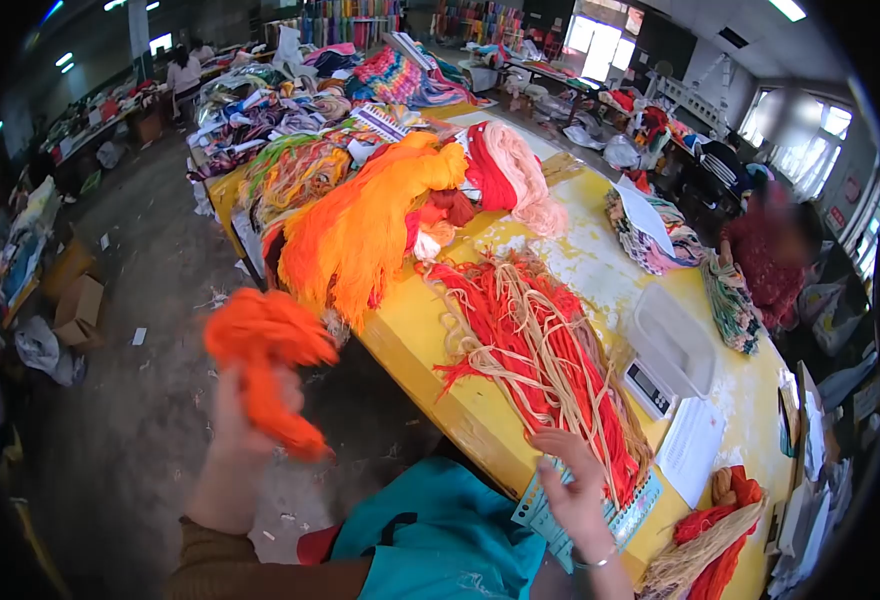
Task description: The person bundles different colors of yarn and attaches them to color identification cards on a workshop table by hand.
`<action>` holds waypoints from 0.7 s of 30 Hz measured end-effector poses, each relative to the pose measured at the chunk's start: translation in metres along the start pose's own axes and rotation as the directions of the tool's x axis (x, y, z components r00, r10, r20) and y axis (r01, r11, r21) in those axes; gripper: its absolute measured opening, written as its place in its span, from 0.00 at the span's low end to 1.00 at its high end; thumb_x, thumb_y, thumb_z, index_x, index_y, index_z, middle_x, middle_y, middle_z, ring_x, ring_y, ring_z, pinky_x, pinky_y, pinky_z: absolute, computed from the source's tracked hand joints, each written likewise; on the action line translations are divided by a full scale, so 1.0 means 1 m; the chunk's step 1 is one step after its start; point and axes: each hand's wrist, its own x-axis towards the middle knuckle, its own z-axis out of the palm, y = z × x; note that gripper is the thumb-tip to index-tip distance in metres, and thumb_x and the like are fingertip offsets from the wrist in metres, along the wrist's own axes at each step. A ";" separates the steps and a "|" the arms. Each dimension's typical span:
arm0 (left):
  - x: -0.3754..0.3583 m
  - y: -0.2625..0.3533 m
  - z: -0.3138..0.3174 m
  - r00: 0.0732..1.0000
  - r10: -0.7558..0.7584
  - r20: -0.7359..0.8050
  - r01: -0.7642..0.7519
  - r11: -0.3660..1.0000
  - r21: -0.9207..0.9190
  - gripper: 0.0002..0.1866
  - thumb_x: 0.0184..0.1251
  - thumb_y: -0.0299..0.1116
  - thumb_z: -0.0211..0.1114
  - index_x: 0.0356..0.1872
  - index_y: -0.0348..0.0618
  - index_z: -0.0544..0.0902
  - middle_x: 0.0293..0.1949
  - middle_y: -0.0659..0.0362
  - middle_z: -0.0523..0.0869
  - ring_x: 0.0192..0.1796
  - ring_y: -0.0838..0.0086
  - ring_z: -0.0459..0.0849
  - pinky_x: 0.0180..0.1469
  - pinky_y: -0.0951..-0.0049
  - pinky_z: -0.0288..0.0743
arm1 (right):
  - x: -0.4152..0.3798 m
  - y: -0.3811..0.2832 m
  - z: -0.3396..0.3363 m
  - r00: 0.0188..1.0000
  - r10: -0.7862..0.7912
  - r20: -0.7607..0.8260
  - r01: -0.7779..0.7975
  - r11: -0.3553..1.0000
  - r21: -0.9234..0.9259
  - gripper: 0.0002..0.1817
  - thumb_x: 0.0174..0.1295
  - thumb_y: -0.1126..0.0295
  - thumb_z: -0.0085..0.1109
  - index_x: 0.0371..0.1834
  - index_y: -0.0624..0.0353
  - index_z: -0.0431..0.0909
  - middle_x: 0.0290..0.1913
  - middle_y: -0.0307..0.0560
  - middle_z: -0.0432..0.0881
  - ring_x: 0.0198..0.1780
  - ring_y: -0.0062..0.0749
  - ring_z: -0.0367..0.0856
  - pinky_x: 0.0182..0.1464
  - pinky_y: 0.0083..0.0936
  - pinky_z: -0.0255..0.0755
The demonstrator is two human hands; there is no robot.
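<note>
My hands: left hand (245, 420) raised with orange yarn, right hand (572, 490) on the card at the table edge.

My left hand is closed in a fist round a bundle of orange yarn (268, 365), held up off the table at about 9 o'clock from the yellow table (460, 400) (over the floor, well apart from it). My right hand lies nearer the work, fingers loosely spread and resting on a teal card (550, 515), touching the near end of the red and cream strands (540, 350). Those strands run long from 5 o'clock up to 11 o'clock, toward the big orange heap (360, 230). A scale (660, 370) sits at 2 o'clock of my right hand.
</note>
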 end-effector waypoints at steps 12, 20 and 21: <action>0.013 -0.146 0.020 0.755 -0.596 0.274 0.581 0.802 0.142 0.23 0.78 0.43 0.44 0.64 0.38 0.69 0.57 0.53 0.81 0.60 0.65 0.80 0.64 0.61 0.71 | 0.003 0.009 0.107 0.871 0.444 0.210 -0.428 0.476 0.769 0.16 0.70 0.70 0.57 0.58 0.64 0.73 0.42 0.36 0.79 0.41 0.14 0.74 0.43 0.14 0.70; 0.003 -0.179 -0.001 0.816 -0.555 0.159 0.534 0.830 0.158 0.18 0.74 0.28 0.52 0.62 0.36 0.70 0.58 0.53 0.78 0.61 0.68 0.78 0.64 0.64 0.72 | -0.020 0.021 0.111 0.889 0.447 0.105 -0.391 0.616 0.684 0.15 0.68 0.72 0.57 0.55 0.65 0.75 0.42 0.38 0.81 0.41 0.17 0.77 0.45 0.16 0.72; 0.002 -0.181 -0.005 0.790 -0.599 0.133 0.586 0.800 0.126 0.19 0.72 0.25 0.52 0.63 0.34 0.69 0.57 0.52 0.79 0.61 0.68 0.78 0.64 0.64 0.73 | -0.024 0.026 0.111 0.906 0.413 0.088 -0.387 0.730 0.563 0.15 0.68 0.73 0.56 0.55 0.66 0.75 0.43 0.39 0.82 0.42 0.18 0.78 0.47 0.15 0.73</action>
